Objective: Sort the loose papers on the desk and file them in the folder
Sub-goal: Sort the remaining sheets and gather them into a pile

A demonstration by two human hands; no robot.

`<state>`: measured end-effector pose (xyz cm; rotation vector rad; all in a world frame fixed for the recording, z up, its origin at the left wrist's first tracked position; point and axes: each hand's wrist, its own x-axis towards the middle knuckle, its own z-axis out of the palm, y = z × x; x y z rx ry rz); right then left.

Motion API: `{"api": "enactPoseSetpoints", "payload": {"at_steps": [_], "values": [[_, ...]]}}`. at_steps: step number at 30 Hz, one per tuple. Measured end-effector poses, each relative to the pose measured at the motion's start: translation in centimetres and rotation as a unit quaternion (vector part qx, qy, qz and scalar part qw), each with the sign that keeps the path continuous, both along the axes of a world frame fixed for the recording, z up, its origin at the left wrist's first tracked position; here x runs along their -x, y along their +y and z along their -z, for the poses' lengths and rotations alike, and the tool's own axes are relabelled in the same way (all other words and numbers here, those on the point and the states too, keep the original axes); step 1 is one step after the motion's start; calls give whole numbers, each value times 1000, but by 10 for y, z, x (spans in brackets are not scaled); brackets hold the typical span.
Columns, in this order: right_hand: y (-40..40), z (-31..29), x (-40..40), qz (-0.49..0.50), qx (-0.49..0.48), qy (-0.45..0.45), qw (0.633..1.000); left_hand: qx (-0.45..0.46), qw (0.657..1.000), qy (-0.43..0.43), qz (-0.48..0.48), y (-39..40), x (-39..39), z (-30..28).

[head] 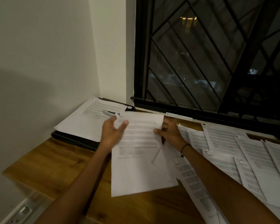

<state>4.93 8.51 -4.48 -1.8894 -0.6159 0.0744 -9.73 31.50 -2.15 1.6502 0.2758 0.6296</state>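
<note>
Both hands (113, 131) hold a flat printed sheet (139, 152).

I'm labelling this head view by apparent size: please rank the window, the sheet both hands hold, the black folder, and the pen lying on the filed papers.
1. Window
2. Held sheet
3. Black folder, mostly covered by papers, so unsure
4. Pen
</note>
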Motion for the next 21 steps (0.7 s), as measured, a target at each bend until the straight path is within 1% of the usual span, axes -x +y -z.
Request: {"api": "enactPoseSetpoints", "payload": {"at_steps": [2,3,4,6,8,10,12,15,18,19,21], "values": [[7,-1,5,-11,-3,9,1000,-29,999,-33,-26,10,-9,-25],[10,-1,9,-23,15,4,1000,-42,998,-41,-39,14,-13,-39],[11,1,11,-23,49,-26,998,-53,996,-43,-55,17,-17,-52],[5,5,11,16,143,-114,983,-60,995,-47,-69,23,-29,-63],[-12,5,6,53,203,-150,966,-59,995,-37,-65,28,-39,-63],[-36,2,3,68,255,-147,953,-51,997,-22,-51,32,-43,-60],[-64,4,2,58,325,-158,931,-62,997,-8,-35,39,-46,-61],[-99,9,15,41,406,-178,895,-69,997,-25,-28,56,-45,-74],[-112,14,27,22,428,-172,887,-42,998,-51,-18,78,-45,-83],[-112,14,30,16,434,-165,886,-38,998,-42,-11,78,-46,-82],[-109,15,34,8,434,-154,888,-63,998,7,-8,67,-54,-68]]}}
